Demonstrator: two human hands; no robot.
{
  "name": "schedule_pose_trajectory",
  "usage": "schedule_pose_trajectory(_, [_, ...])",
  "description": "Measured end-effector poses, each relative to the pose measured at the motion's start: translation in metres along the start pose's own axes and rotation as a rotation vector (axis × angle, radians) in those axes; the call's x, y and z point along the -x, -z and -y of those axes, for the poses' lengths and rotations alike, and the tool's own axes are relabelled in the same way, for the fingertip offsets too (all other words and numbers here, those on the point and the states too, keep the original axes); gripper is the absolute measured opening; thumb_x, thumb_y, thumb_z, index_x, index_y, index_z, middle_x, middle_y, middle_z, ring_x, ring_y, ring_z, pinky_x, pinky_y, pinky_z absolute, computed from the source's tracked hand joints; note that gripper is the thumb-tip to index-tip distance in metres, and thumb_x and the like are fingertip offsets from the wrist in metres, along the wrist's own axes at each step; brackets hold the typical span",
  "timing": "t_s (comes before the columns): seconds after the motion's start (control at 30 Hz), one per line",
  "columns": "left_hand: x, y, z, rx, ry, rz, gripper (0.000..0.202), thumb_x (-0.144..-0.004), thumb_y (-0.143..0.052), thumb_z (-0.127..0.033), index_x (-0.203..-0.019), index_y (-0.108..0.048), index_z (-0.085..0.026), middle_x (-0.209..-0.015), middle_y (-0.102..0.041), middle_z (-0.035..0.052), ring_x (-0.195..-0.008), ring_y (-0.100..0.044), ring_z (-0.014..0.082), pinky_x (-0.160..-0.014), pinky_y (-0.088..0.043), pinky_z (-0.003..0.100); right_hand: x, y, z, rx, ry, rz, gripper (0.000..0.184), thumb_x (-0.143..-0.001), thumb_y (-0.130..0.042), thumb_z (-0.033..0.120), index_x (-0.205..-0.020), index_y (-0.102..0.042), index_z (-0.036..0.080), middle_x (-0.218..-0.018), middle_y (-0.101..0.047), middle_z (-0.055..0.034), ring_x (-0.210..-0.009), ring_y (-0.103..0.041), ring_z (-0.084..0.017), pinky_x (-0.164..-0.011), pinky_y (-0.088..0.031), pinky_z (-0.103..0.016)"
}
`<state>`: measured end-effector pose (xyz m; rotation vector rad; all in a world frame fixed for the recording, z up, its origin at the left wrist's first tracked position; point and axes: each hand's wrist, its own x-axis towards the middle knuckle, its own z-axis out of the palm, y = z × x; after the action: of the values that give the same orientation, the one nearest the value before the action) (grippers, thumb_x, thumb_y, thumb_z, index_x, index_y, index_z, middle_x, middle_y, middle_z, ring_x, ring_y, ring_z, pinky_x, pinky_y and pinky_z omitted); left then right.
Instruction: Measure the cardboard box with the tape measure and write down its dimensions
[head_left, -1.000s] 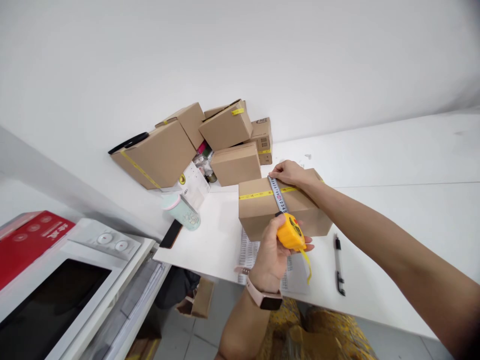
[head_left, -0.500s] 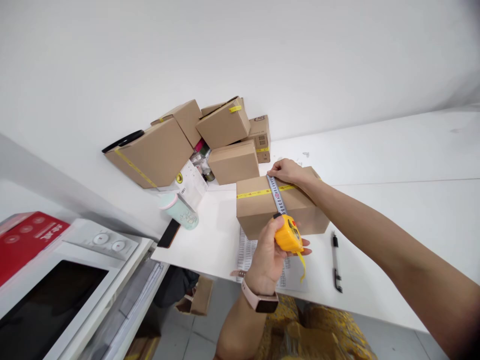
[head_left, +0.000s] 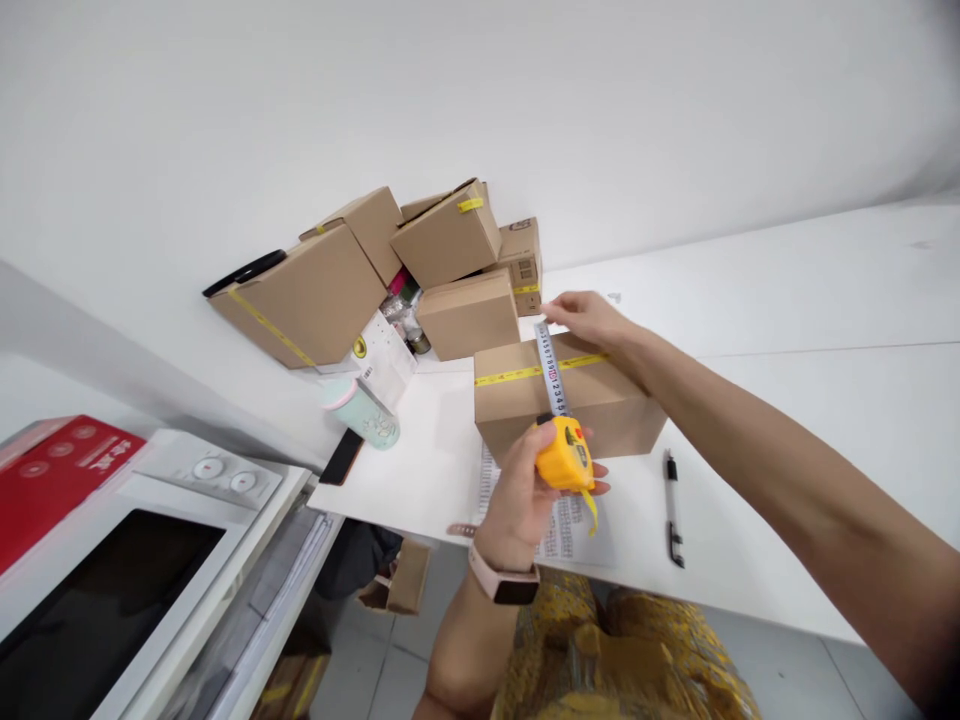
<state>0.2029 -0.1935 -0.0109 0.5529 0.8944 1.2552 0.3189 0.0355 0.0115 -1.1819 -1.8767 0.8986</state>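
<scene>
My left hand is wrapped round a yellow tape measure at the near side of a cardboard box. A short length of printed metal blade is drawn out across the box's top, crossing its yellow packing tape. The blade's far end is pinched in the fingers of my right hand, just past the box's far edge. A yellow strap dangles from the tape measure. Under the box's near side lies a printed sheet, partly covered by the box and my left hand.
A black pen lies to the right of the sheet. Several cardboard boxes are stacked against the wall. On the left stand a mint tumbler, a dark phone-like slab and a microwave with a red box on top.
My right hand has moved the blade's end away from me, beyond the box's far edge. The tape measure has shifted slightly up and left with my left hand.
</scene>
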Motion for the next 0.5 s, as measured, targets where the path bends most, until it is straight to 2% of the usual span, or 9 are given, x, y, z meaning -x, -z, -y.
schedule_pose_trajectory(0.1, [0.022,0.021,-0.019,-0.059,-0.225,0.004,0.052,-0.070,-0.080,-0.047,-0.110,-0.064,-0.019,-0.118,-0.071,0.0109,-0.075,-0.073,0.0233,-0.070,-0.061,0.039,0.025,0.029,0.005,-0.123,0.076,-0.225,0.034,-0.090,-0.063,0.050,-0.095,-0.073,0.018,-0.101,-0.075,-0.0089,-0.093,-0.066,-0.023,-0.085,-0.052,-0.038])
schedule_pose_trajectory(0.2, [0.035,0.053,-0.039,-0.151,-0.452,-0.093,0.052,-0.073,-0.079,-0.045,-0.118,-0.064,-0.022,-0.135,-0.065,0.0119,-0.079,-0.074,0.0228,-0.072,-0.061,0.038,0.061,0.053,-0.008,-0.125,0.025,-0.406,0.033,-0.090,-0.064,0.051,-0.098,-0.072,0.020,-0.114,-0.074,-0.0109,-0.108,-0.065,-0.028,-0.096,-0.051,-0.046])
schedule_pose_trajectory(0.27, [0.035,0.075,-0.048,-0.198,-0.473,-0.166,0.051,-0.076,-0.077,-0.046,-0.118,-0.064,-0.022,-0.142,-0.060,0.0133,-0.078,-0.073,0.0219,-0.072,-0.061,0.039,0.083,0.059,-0.028,-0.104,-0.080,-0.424,0.036,-0.091,-0.061,0.055,-0.101,-0.072,0.022,-0.122,-0.073,-0.0112,-0.117,-0.064,-0.031,-0.102,-0.048,-0.050])
schedule_pose_trajectory(0.37, [0.028,0.096,-0.054,-0.274,-0.400,-0.183,0.051,-0.076,-0.076,-0.046,-0.118,-0.063,-0.021,-0.142,-0.060,0.0148,-0.075,-0.072,0.0206,-0.070,-0.060,0.038,0.107,0.054,-0.062,-0.115,-0.261,-0.325,0.046,-0.093,-0.056,0.062,-0.112,-0.071,0.024,-0.132,-0.069,-0.0112,-0.124,-0.061,-0.033,-0.107,-0.045,-0.053])
schedule_pose_trajectory(0.43, [0.027,0.101,-0.053,-0.346,-0.371,-0.132,0.053,-0.075,-0.077,-0.045,-0.120,-0.062,-0.021,-0.135,-0.063,0.0136,-0.076,-0.070,0.0200,-0.070,-0.059,0.036,0.121,0.047,-0.074,-0.138,-0.309,-0.288,0.050,-0.093,-0.054,0.065,-0.118,-0.069,0.024,-0.135,-0.068,-0.0114,-0.126,-0.061,-0.033,-0.107,-0.046,-0.054])
schedule_pose_trajectory(0.5, [0.031,0.099,-0.050,-0.450,-0.362,-0.064,0.055,-0.074,-0.078,-0.043,-0.122,-0.061,-0.022,-0.127,-0.066,0.0107,-0.078,-0.068,0.0192,-0.070,-0.057,0.033,0.137,0.038,-0.070,-0.143,-0.278,-0.361,0.049,-0.093,-0.055,0.064,-0.119,-0.069,0.024,-0.135,-0.068,-0.0107,-0.125,-0.062,-0.033,-0.106,-0.047,-0.054])
